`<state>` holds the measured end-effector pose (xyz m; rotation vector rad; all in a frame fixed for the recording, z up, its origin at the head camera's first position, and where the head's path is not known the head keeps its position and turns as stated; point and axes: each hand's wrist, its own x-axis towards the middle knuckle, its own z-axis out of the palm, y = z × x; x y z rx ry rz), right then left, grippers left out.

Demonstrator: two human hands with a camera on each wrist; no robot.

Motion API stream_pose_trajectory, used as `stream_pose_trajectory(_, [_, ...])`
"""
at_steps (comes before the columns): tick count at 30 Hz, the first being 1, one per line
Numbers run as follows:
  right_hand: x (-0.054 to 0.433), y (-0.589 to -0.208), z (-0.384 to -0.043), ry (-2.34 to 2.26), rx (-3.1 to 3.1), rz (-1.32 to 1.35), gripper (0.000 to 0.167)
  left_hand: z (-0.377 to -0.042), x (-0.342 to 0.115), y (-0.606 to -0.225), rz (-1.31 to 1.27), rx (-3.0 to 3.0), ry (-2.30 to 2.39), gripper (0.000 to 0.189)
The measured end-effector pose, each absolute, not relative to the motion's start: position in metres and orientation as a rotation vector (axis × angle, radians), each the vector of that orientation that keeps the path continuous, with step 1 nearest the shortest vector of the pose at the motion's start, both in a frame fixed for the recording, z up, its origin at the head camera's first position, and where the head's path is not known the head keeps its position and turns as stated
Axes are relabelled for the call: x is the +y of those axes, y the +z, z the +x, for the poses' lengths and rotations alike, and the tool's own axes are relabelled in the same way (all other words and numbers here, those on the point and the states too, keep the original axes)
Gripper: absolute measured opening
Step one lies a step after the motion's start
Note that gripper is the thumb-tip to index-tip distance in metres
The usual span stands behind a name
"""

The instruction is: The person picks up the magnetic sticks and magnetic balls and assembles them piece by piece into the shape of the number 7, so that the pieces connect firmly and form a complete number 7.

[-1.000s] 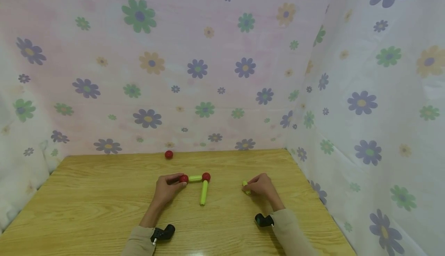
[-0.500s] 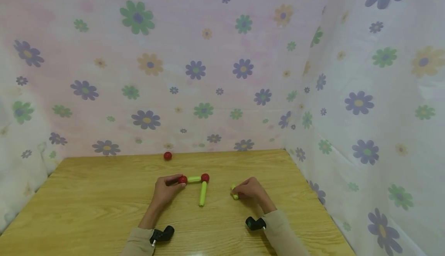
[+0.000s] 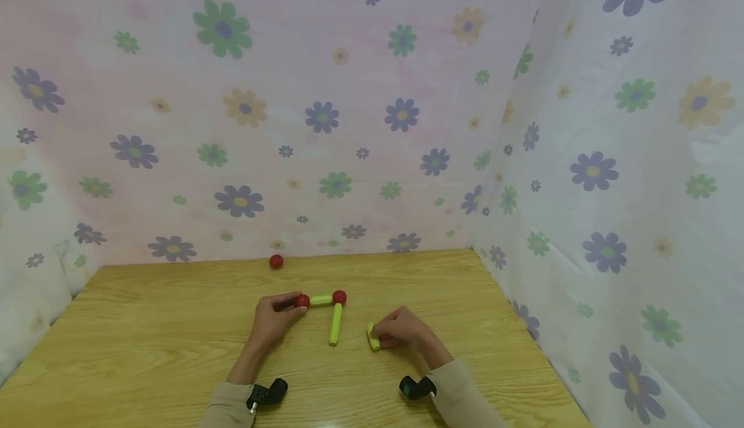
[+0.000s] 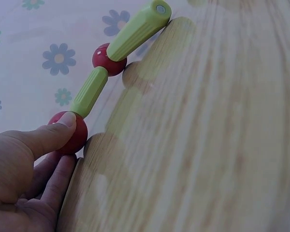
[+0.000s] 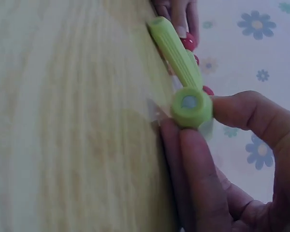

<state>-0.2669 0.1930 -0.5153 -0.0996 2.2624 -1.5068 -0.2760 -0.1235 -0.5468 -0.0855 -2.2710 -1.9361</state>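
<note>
My left hand (image 3: pixel 273 319) pinches a red ball (image 4: pixel 75 134) between thumb and fingers, down at the table. From that ball a short green rod (image 4: pixel 90 92) runs to a second red ball (image 3: pixel 340 297). A longer green rod (image 3: pixel 336 325) extends from the second ball toward the near side, and a grey disc shows in its end in the left wrist view. To the right of this joined piece, my right hand (image 3: pixel 403 332) holds a loose green rod (image 3: pixel 373 337) with thumb and fingertips, close over the table. The loose rod's end has a grey disc (image 5: pixel 189 101).
A lone red ball (image 3: pixel 276 261) lies near the back edge of the wooden table (image 3: pixel 145 325). Flowered cloth (image 3: pixel 360 124) hangs behind the table and along its sides. Each wrist wears a black camera (image 3: pixel 417 388).
My right hand has moved left and a little nearer, bringing the loose green rod closer to the joined rods and balls. The left hand keeps its hold on the red ball.
</note>
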Motion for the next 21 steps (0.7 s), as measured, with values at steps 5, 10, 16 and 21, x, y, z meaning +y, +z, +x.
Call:
stream_pose_trajectory(5, [0.185,-0.518,-0.262,-1.525,2.258,-0.089,0.015,-0.277,-0.123,-0.548,-0.084,-2.275,-1.922,0.037])
stream_pose_trajectory(10, [0.181,-0.520,-0.257,-1.516,2.185,-0.127,0.015,-0.276,-0.124,-0.549,-0.087,-2.277,-1.921,0.038])
stream_pose_trajectory(16, [0.169,-0.519,-0.248,-1.505,2.067,-0.233,0.014,-0.276,-0.124,-0.548,-0.086,-2.280,-1.911,0.038])
stream_pose_trajectory(21, [0.151,-0.519,-0.237,-1.480,1.989,-0.291,0.013,-0.275,-0.124,-0.547,-0.091,-2.270,-1.934,0.038])
